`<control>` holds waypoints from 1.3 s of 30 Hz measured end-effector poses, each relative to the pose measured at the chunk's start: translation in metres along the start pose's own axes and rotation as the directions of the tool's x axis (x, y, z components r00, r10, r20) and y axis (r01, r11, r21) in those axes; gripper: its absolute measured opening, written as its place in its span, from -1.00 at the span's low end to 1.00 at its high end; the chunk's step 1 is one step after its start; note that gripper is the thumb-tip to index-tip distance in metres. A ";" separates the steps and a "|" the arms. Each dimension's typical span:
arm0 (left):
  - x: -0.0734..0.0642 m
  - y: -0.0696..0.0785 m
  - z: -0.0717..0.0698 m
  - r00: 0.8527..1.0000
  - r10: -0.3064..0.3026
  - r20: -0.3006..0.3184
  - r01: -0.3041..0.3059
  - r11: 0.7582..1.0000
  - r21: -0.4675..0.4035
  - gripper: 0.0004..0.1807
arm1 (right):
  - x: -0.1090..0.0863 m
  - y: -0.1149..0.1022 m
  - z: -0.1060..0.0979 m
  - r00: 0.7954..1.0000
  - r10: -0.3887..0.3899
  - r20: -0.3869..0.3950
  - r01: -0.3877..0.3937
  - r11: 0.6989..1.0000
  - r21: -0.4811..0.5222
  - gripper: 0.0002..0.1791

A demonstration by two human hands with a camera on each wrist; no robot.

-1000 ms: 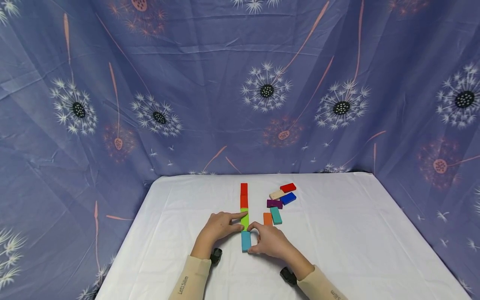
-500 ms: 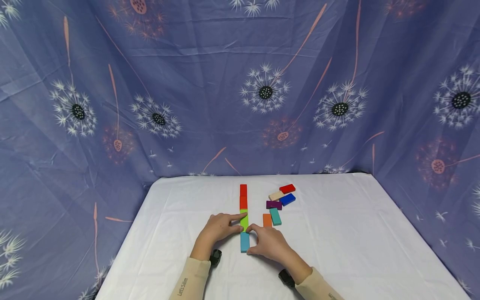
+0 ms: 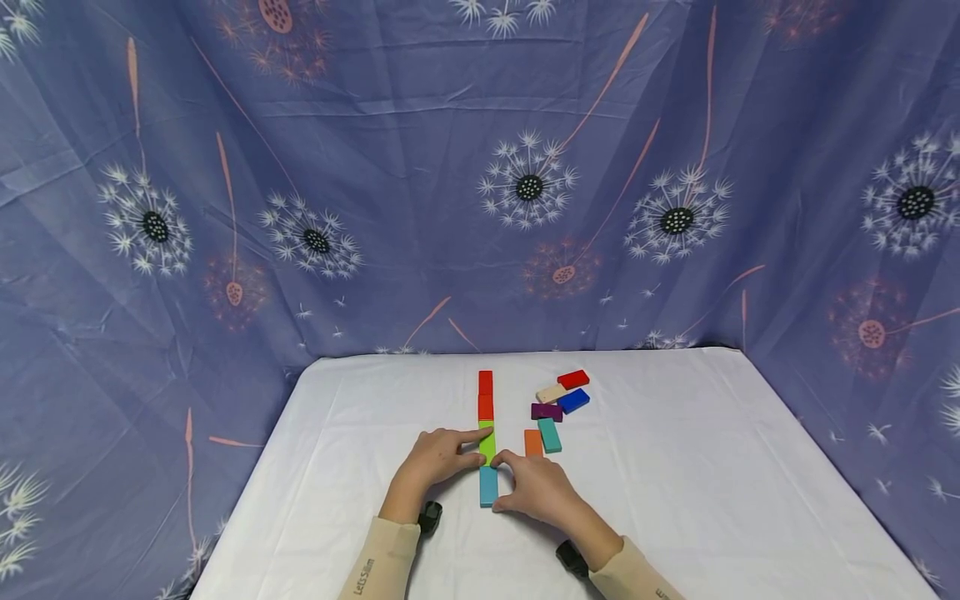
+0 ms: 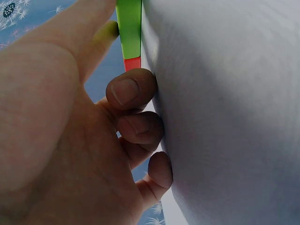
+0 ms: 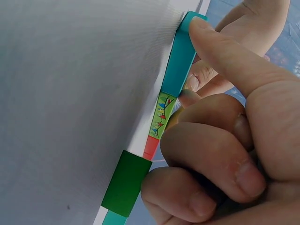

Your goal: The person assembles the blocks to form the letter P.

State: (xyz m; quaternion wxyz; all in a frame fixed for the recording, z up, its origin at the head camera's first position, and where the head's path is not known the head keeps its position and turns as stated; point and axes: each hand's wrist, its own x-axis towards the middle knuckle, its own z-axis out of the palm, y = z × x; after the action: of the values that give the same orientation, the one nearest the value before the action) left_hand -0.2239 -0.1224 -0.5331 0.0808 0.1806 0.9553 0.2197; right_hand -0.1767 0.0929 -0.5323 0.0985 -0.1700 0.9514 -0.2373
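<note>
In the head view a straight row of small blocks runs away from me: a light blue block (image 3: 488, 487) nearest, then a lime green block (image 3: 487, 446), then red blocks (image 3: 486, 395). My left hand (image 3: 437, 457) lies along the row's left side, its index fingertip and thumb touching the green block. On the other side my right hand (image 3: 538, 486) pinches the blue block lengthwise, index finger at its far end and thumb at its near end. In the right wrist view the green block (image 5: 161, 115) shows a flag pattern on its side.
Right of the row lie loose blocks: orange (image 3: 533, 442), teal (image 3: 550, 435), purple (image 3: 547, 412), cream (image 3: 551, 393), blue (image 3: 573, 401) and red (image 3: 573, 379). A dark green block face (image 5: 126, 183) sits near my right fingers. Everything rests on a white cloth (image 3: 675, 467) before a patterned curtain (image 3: 420, 167).
</note>
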 end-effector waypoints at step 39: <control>0.001 0.001 0.001 0.999 -0.026 0.025 0.027 1.000 -0.016 -0.41 | 0.016 0.094 -0.035 0.992 0.124 -0.032 -0.095 0.881 0.463 -0.31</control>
State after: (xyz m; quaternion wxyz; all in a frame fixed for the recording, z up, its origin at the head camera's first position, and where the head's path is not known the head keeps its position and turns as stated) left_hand -0.2244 -0.1214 -0.5334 0.0968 0.1698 0.9547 0.2242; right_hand -0.2267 0.1793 -0.5488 0.1204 -0.0805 0.8787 -0.4549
